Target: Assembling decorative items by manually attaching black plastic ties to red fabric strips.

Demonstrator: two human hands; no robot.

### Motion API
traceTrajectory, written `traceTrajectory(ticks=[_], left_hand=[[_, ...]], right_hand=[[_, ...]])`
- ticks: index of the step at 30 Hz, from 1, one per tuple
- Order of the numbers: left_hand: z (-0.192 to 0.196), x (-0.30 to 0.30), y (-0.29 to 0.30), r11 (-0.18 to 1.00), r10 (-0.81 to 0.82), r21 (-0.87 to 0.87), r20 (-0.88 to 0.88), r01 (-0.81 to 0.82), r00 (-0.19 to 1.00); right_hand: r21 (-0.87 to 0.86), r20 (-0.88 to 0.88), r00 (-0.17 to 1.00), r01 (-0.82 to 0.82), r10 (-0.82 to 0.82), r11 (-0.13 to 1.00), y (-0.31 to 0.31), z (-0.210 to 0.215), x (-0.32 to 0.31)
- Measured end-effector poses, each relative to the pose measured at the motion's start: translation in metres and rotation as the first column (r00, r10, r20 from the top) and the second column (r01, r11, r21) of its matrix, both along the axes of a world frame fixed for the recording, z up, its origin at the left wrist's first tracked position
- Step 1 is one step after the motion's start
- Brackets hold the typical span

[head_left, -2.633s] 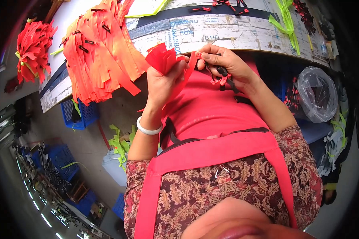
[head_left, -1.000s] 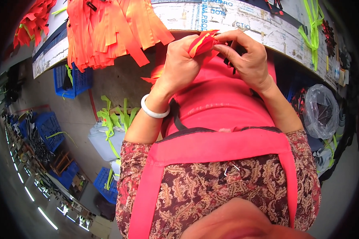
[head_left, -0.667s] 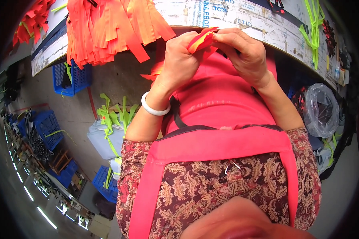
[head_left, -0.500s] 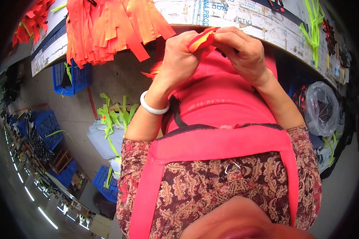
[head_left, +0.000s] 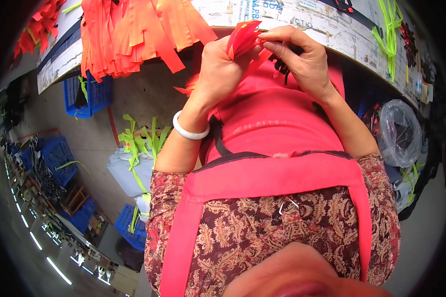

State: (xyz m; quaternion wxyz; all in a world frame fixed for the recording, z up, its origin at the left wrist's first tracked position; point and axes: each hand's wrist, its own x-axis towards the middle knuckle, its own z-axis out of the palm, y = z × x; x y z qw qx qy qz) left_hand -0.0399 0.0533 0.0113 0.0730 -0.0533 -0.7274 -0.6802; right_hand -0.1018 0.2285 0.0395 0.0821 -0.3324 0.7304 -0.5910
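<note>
My left hand (head_left: 222,69) is closed around a folded red fabric strip (head_left: 243,35), held up close to the table edge. A white bangle (head_left: 189,132) sits on that wrist. My right hand (head_left: 302,59) pinches the same strip from the right with thumb and forefinger, and something small and black (head_left: 282,67) shows under its palm. Both hands meet in front of my red apron (head_left: 267,123).
A heap of orange fabric strips (head_left: 134,29) hangs over the paper-covered table (head_left: 322,22). Neon green strips (head_left: 389,24) lie at its right. Blue crates (head_left: 86,94) and a sack with green strips (head_left: 134,158) stand on the floor left. A clear plastic bag (head_left: 399,131) sits right.
The view has swung down since the oldest frame, so the table sits higher in frame. My hands have kept working the red strip between them, with small finger shifts.
</note>
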Motion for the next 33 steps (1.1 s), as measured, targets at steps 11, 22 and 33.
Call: traceTrajectory(ticks=[11,22,33], left_hand=[[-0.001,0.004,-0.002,0.999,-0.017,-0.036,0.046,0.019,0.999],[-0.007,0.003,-0.006,0.968,-0.011,0.248,0.142,-0.025,0.990],[0.003,0.013,-0.010,0.921,0.009,0.389,0.070,-0.035,0.998]], right_hand=[[0.189,-0.030,0.999,-0.003,0.009,0.982,0.003,0.007,0.000],[0.309,-0.277,0.961,0.090,-0.001,0.947,0.001,0.011,0.019],[0.039,0.628,0.777,0.026,-0.044,0.999,0.005,-0.001,0.006]])
